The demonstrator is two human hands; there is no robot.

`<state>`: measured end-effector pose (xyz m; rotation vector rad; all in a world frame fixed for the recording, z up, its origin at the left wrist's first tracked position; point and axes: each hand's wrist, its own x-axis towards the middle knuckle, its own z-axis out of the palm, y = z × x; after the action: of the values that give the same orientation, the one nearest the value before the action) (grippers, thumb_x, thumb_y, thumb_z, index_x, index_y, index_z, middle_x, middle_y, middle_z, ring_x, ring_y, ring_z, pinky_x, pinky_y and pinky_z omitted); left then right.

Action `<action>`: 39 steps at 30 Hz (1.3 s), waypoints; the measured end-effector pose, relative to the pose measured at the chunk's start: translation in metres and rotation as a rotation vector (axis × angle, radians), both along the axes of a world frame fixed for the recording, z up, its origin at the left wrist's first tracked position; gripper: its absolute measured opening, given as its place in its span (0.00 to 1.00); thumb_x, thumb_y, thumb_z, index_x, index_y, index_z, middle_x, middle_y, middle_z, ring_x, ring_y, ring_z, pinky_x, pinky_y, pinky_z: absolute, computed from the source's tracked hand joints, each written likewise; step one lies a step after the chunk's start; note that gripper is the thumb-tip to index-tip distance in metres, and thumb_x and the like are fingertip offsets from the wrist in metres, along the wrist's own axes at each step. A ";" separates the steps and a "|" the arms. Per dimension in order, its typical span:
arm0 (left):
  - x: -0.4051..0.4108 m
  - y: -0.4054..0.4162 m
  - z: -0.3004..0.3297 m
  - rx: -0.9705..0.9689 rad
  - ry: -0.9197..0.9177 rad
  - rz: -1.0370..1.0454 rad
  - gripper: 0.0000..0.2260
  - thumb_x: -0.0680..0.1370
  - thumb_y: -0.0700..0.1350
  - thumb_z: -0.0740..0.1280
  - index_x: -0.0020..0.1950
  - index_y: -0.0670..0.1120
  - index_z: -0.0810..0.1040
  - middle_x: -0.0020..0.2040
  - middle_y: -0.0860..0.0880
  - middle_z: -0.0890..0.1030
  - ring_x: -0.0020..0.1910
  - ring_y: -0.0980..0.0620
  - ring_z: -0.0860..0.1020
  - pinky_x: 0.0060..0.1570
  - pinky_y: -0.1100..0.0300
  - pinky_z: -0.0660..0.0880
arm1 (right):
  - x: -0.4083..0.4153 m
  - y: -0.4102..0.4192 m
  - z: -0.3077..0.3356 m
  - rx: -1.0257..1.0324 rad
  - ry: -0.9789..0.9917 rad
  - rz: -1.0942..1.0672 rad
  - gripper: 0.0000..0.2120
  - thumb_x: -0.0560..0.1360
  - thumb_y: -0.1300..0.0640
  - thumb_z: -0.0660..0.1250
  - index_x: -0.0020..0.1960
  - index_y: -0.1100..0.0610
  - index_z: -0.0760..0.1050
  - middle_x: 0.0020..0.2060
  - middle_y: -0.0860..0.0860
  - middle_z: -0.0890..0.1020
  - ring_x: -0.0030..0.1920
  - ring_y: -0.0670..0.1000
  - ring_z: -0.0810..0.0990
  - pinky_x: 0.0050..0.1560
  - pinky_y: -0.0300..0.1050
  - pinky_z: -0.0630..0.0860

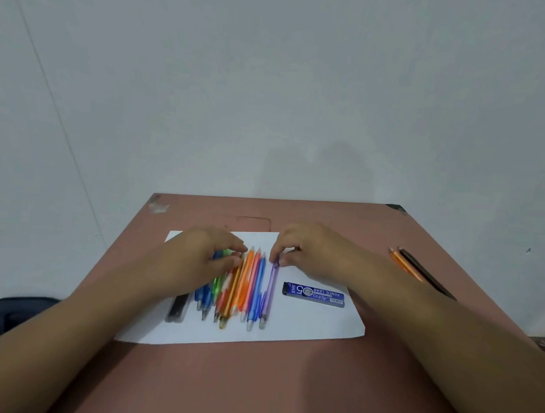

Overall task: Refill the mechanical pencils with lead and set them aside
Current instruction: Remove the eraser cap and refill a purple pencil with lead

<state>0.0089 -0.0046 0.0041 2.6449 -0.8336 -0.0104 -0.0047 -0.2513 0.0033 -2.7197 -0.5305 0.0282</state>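
Brown table [290, 377] bearing a white paper sheet [307, 325]. On the sheet, a row of coloured mechanical pencils [240, 285], side by side. Left hand [198, 259] rests over the row's far left end, fingers curled; whether they grip a pencil cannot be told. Right hand [306, 254] pinches the purple pencil [269, 294] at its tip. Blue lead case [313, 294] just right of the row; black case [177, 308] at its left.

We sit at a small reddish-brown tabletop [290, 377] against a bare white wall [269, 98], likely a plain home room.
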 end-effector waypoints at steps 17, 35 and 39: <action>-0.010 -0.050 0.033 -0.897 0.252 -0.076 0.09 0.81 0.49 0.64 0.52 0.49 0.83 0.54 0.59 0.85 0.55 0.64 0.80 0.56 0.67 0.72 | -0.009 0.007 0.008 0.878 0.094 -0.224 0.07 0.75 0.62 0.74 0.46 0.51 0.86 0.40 0.50 0.87 0.36 0.40 0.79 0.39 0.35 0.74; 0.025 -0.043 -0.006 -0.392 -0.217 -0.055 0.20 0.80 0.65 0.54 0.65 0.59 0.76 0.55 0.60 0.82 0.52 0.60 0.79 0.55 0.53 0.79 | -0.022 0.018 0.015 1.028 -0.261 -0.296 0.05 0.78 0.60 0.71 0.47 0.51 0.84 0.39 0.46 0.87 0.41 0.46 0.86 0.46 0.39 0.82; 0.031 -0.038 -0.008 -0.304 -0.219 0.026 0.16 0.82 0.60 0.57 0.64 0.58 0.77 0.54 0.58 0.82 0.50 0.60 0.78 0.54 0.55 0.78 | -0.009 0.006 0.008 0.990 -0.275 -0.392 0.05 0.78 0.59 0.71 0.46 0.51 0.84 0.37 0.46 0.86 0.38 0.43 0.83 0.45 0.37 0.81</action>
<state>0.0397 -0.0428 -0.0040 2.3948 -0.7976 0.3888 -0.0135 -0.2456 0.0118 -1.7985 -0.0224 -0.5603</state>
